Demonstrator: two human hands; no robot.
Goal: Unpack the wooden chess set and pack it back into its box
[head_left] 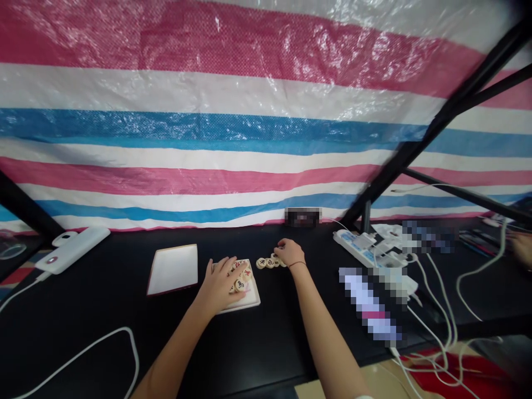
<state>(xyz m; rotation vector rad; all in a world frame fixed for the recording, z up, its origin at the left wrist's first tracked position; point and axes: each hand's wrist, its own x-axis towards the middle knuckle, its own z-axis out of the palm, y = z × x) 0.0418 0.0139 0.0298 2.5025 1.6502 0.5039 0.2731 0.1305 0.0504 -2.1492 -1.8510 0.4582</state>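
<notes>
Forearms nearest, running up to two sets of round pieces: loose ones in the white tray, a short row on the black table just right of it. Best handled with a light left palm and rim pinch on the right, so neighbours don't skid. Left hand: fingers spread over tray pieces, not clamped; right hand: curled down at the row, can't tell if pinched.

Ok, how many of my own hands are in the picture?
2: the left hand is over round pieces in the white tray; the right hand is at the short row of pieces right of the tray.
</notes>
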